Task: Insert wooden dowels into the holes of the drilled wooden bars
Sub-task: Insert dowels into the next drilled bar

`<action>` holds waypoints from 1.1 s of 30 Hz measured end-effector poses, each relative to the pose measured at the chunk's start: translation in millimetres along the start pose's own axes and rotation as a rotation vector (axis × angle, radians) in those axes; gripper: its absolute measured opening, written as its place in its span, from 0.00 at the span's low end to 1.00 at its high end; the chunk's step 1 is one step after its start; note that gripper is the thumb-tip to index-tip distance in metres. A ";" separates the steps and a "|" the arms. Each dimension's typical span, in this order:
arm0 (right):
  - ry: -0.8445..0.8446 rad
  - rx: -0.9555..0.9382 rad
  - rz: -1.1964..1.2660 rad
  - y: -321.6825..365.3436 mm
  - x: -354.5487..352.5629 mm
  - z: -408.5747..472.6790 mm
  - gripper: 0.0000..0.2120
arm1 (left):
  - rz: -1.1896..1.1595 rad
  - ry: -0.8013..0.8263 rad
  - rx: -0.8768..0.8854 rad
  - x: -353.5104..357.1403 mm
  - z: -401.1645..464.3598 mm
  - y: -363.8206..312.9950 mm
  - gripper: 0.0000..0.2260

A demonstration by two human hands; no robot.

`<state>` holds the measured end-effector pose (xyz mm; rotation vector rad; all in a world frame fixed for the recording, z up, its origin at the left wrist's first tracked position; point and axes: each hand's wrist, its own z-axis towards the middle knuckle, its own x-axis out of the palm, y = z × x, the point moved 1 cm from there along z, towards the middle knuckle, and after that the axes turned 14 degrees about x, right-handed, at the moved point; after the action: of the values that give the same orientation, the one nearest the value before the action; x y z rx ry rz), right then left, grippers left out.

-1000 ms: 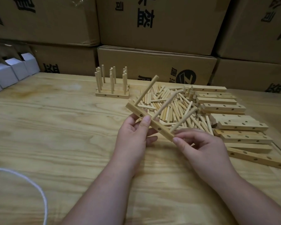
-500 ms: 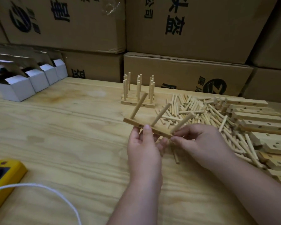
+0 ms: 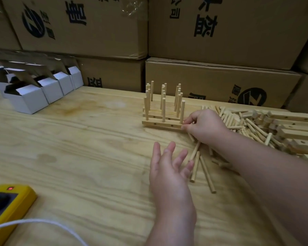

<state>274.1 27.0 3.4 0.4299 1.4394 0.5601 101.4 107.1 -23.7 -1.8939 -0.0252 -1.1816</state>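
A drilled wooden bar (image 3: 160,124) with three upright dowels (image 3: 163,109) lies on the table, in front of a row of other dowel-filled bars (image 3: 156,111). My right hand (image 3: 206,125) pinches the right end of this front bar between thumb and fingers. My left hand (image 3: 169,167) hovers nearer to me with its fingers spread and nothing in it. A few loose dowels (image 3: 203,166) lie just to its right. A pile of loose dowels (image 3: 238,121) and several bars without dowels (image 3: 299,134) lie at the right, partly behind my right arm.
Small white open boxes (image 3: 43,93) line the far left of the wooden table (image 3: 78,148). A yellow device (image 3: 9,205) with a white cable (image 3: 43,222) sits at the near left. Stacked cardboard cartons (image 3: 220,82) wall off the table's back edge.
The bar with three dowels went from both hands, held up and tilted, down onto the table in front of the finished row. My left hand let go and drew back.
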 end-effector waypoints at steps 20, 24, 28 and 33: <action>-0.064 0.045 -0.257 12.8 23.5 35.8 0.09 | 0.044 0.073 0.009 2.0 -6.0 -2.0 0.15; -0.076 0.071 -0.257 15.1 25.7 37.5 0.10 | 0.044 0.069 0.010 2.4 -5.9 -1.6 0.15; -0.092 0.079 -0.262 17.0 28.9 39.2 0.10 | 0.063 0.064 0.017 2.2 -6.2 -0.8 0.13; -0.103 0.077 -0.267 19.2 31.2 40.1 0.11 | 0.102 0.100 0.032 2.4 -7.3 -1.5 0.10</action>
<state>313.3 63.2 -6.4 0.3160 1.3947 0.2652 96.8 102.1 -19.8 -1.7853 0.1052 -1.1977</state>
